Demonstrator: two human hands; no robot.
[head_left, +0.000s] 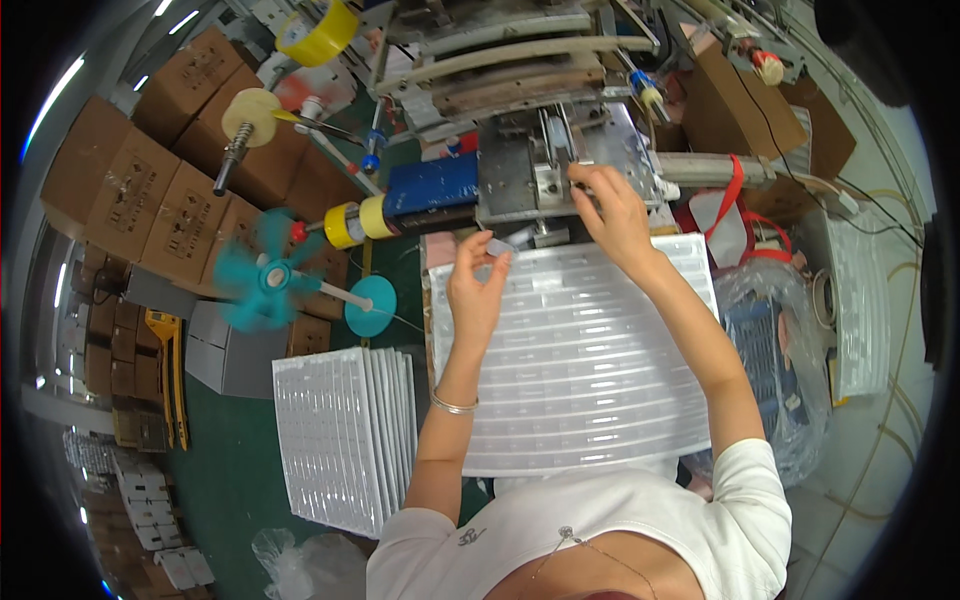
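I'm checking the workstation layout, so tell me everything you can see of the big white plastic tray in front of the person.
The big white moulded plastic tray lies flat in front of the person, just below the grey metal machine. Its glossy surface is formed into many rows of small shallow pockets. The left forearm crosses its left edge, the right forearm its right side. The left hand holds a small clear piece over its top edge. Its near edge reaches the person's white shirt.

Both bare forearms raised from the lower edge, reaching toward 12 o'clock. Left hand (477, 283) at centre, wrist bent, thumb and fingertips pinched together at 1 o'clock. Right hand (612, 213) higher, toward 1 o'clock of the left, arm nearly straight, fingers curled and pointing to 10 o'clock.
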